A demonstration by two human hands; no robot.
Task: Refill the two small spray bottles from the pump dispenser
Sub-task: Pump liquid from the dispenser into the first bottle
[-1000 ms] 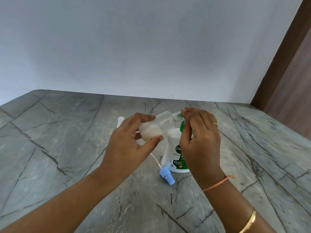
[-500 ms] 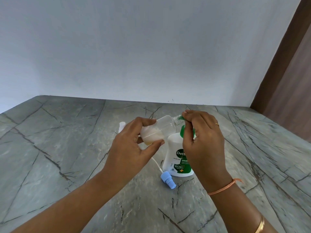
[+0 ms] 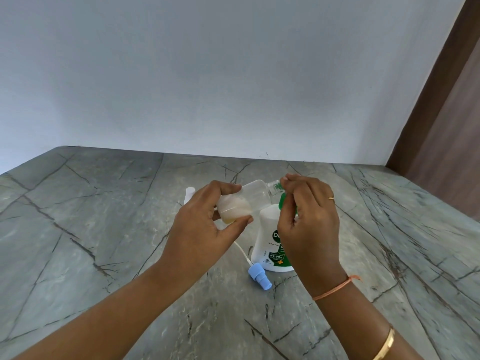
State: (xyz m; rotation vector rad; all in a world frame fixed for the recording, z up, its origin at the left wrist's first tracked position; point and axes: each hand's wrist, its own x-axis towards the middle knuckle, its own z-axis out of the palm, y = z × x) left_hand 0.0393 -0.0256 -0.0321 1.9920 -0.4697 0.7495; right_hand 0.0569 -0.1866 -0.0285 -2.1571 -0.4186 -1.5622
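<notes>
The left hand [image 3: 205, 229] is gripping a small clear spray bottle [image 3: 246, 200] above the grey veined tabletop [image 3: 91, 242], fingers over the top and thumb under the base. The bottle is lying nearly horizontal, neck pointing right and slightly up; a little pale yellowish liquid is pooling at its base end. The right hand [image 3: 309, 219] is pinching at the bottle's open neck, fingertips closed together there; what they are holding is hidden, possibly the green nozzle of the pump dispenser [image 3: 270, 245]. The dispenser, white with a green label, is standing upright on the tabletop directly below the bottle and partly behind the right hand. A blue spray cap [image 3: 258, 275] with a white dip tube is lying on the tabletop just in front of the dispenser. A second white spray top [image 3: 189, 193] is showing behind the left hand, mostly hidden.
</notes>
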